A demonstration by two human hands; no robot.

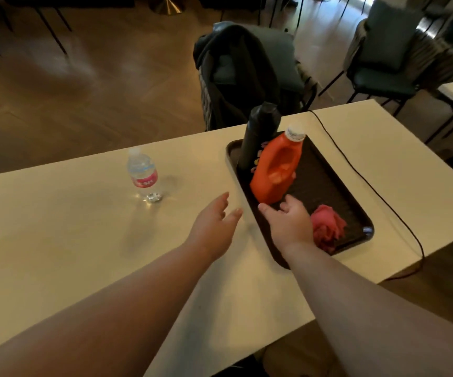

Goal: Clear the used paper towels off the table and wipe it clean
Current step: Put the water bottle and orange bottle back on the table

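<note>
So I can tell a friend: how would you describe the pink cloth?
Look at the dark tray on the pale table. At its near end, beside the right hand, lies the crumpled pink cloth; its neighbours are a rigid orange jug and black bottle.

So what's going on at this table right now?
A person reaches over a dark tray on a pale table. The right hand is open at the base of an orange jug in the tray; whether it touches is unclear. The left hand hovers open above the table beside the tray. A black bottle and a crumpled pink cloth also sit in the tray; a water bottle stands apart. No paper towels show.
</note>
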